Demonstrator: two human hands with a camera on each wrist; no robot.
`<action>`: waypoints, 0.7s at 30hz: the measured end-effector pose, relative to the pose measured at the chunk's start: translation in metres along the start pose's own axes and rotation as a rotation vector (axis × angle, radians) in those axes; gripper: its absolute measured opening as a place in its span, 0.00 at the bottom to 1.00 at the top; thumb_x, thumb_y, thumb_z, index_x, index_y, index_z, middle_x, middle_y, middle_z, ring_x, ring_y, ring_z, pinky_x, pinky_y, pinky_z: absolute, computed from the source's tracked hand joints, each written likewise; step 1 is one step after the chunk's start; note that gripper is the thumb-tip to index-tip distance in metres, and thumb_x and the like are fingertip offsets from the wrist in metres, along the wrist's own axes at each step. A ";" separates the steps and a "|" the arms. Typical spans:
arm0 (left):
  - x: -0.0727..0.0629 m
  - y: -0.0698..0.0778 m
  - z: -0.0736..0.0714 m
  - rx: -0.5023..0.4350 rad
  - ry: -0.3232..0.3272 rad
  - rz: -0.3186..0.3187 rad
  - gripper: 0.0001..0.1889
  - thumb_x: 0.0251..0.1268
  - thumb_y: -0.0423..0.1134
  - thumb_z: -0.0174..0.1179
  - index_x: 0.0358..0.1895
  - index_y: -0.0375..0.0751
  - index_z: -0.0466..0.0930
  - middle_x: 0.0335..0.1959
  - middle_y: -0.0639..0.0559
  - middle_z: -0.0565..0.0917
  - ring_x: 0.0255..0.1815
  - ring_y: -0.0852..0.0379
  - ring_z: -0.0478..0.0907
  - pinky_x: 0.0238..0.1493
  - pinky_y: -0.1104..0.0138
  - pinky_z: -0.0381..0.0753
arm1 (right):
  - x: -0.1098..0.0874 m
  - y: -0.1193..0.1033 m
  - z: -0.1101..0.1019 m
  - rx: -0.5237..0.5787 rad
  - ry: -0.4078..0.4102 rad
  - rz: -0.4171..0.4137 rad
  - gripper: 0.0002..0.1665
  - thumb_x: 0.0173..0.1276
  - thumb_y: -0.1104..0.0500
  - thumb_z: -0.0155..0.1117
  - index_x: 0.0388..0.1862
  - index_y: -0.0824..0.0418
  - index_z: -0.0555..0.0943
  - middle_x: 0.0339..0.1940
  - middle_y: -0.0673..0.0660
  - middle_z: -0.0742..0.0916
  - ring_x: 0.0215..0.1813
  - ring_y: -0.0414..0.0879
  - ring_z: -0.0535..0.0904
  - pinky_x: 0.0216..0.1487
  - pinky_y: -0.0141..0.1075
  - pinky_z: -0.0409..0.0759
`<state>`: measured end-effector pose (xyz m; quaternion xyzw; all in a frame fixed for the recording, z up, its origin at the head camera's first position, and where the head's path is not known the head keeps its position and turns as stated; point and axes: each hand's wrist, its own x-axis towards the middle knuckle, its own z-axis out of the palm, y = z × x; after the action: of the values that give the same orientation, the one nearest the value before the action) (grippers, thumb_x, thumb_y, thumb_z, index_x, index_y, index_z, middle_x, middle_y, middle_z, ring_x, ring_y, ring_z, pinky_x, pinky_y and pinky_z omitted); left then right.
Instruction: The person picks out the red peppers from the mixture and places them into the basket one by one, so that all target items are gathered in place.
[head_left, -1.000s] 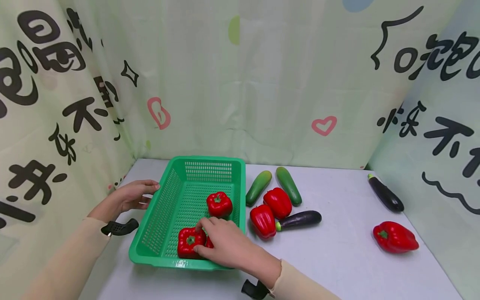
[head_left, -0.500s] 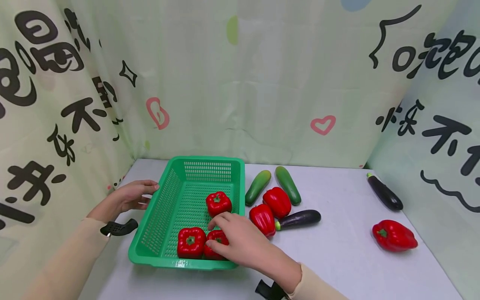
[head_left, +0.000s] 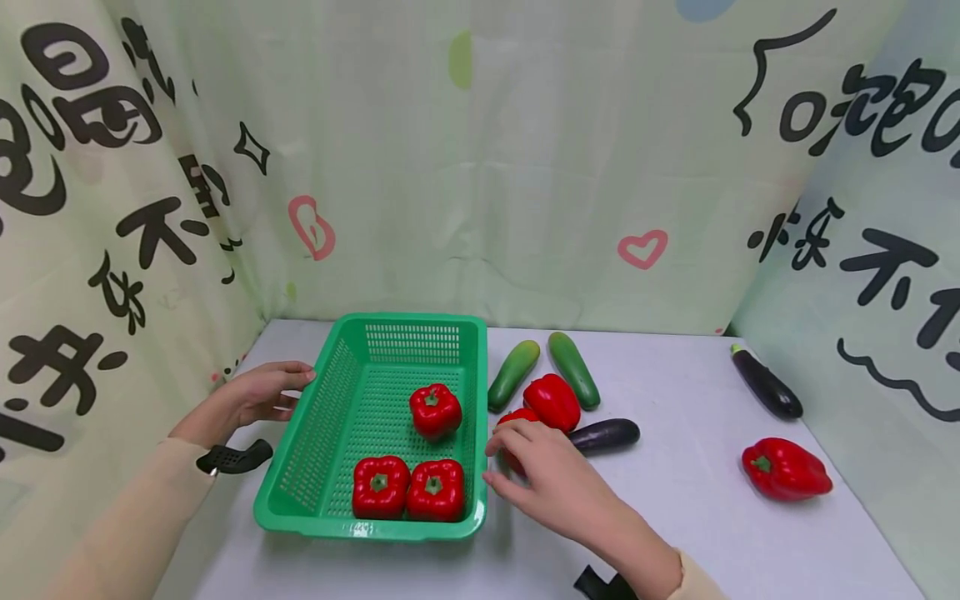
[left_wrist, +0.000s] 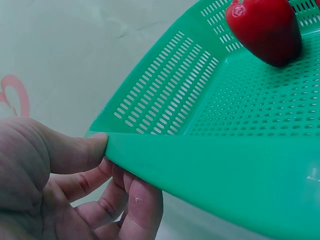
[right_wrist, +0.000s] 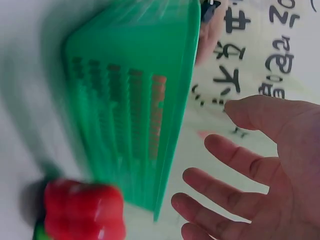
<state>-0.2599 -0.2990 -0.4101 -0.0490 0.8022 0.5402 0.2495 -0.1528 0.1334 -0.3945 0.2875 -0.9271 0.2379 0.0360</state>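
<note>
My left hand (head_left: 262, 393) pinches the left rim of a green plastic basket (head_left: 375, 417), thumb on top and fingers curled beneath, as the left wrist view shows. Inside, one red bell pepper (head_left: 436, 412) sits toward the right wall. Another bell pepper (head_left: 380, 487) and a third bell pepper (head_left: 436, 491) stand side by side along the near wall. My right hand (head_left: 551, 479) holds nothing and hovers just outside the right rim with fingers spread. It partly hides a red bell pepper (head_left: 519, 415) on the table.
Right of the basket lie another bell pepper (head_left: 555, 400), an eggplant (head_left: 607, 435), one cucumber (head_left: 513, 375) and a second cucumber (head_left: 574, 371). Near the table's right edge are an eggplant (head_left: 767, 383) and a red bell pepper (head_left: 786, 471). A printed curtain (head_left: 540, 192) encloses the table.
My right hand has left the near-right bell pepper in the basket and moved right, over the rim, to the peppers outside. My left hand has stayed on the rim.
</note>
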 end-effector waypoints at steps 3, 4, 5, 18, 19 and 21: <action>0.000 0.000 0.000 0.002 -0.012 0.002 0.22 0.85 0.45 0.46 0.68 0.31 0.65 0.41 0.54 0.81 0.44 0.54 0.80 0.44 0.62 0.80 | -0.009 0.011 -0.005 -0.043 0.026 0.038 0.16 0.62 0.50 0.78 0.48 0.47 0.84 0.51 0.44 0.86 0.51 0.39 0.80 0.51 0.40 0.84; 0.000 0.000 0.001 0.002 -0.014 0.002 0.22 0.85 0.45 0.46 0.68 0.31 0.65 0.41 0.54 0.81 0.44 0.54 0.80 0.44 0.62 0.80 | -0.012 0.015 -0.006 -0.057 0.029 0.052 0.17 0.62 0.50 0.79 0.47 0.47 0.84 0.51 0.44 0.86 0.50 0.39 0.80 0.50 0.39 0.84; 0.000 0.000 0.001 0.000 -0.013 0.001 0.22 0.85 0.45 0.46 0.68 0.31 0.65 0.41 0.54 0.81 0.44 0.54 0.80 0.44 0.62 0.80 | -0.015 0.018 -0.008 -0.072 0.028 0.071 0.17 0.62 0.50 0.79 0.47 0.47 0.83 0.50 0.45 0.86 0.49 0.39 0.80 0.49 0.39 0.84; -0.001 -0.001 -0.001 -0.005 -0.025 0.010 0.22 0.86 0.46 0.46 0.68 0.31 0.66 0.42 0.54 0.81 0.45 0.54 0.80 0.45 0.62 0.81 | -0.062 0.078 -0.037 -0.181 -0.017 0.270 0.16 0.63 0.50 0.78 0.47 0.50 0.84 0.50 0.50 0.87 0.50 0.49 0.83 0.54 0.53 0.84; -0.001 -0.001 -0.002 -0.008 -0.028 0.013 0.22 0.86 0.46 0.46 0.67 0.31 0.66 0.41 0.55 0.81 0.45 0.54 0.80 0.45 0.62 0.81 | -0.067 0.083 -0.039 -0.191 -0.015 0.278 0.16 0.63 0.50 0.78 0.47 0.50 0.84 0.50 0.51 0.87 0.50 0.50 0.84 0.54 0.54 0.84; -0.001 0.000 -0.002 -0.014 -0.037 0.014 0.21 0.86 0.45 0.46 0.67 0.32 0.67 0.41 0.55 0.81 0.45 0.54 0.80 0.45 0.61 0.81 | -0.076 0.093 -0.043 -0.209 -0.005 0.283 0.17 0.62 0.50 0.79 0.47 0.50 0.84 0.50 0.52 0.87 0.50 0.52 0.84 0.54 0.55 0.83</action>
<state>-0.2596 -0.3011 -0.4095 -0.0349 0.7940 0.5485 0.2600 -0.1441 0.2593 -0.4109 0.1494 -0.9781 0.1421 0.0294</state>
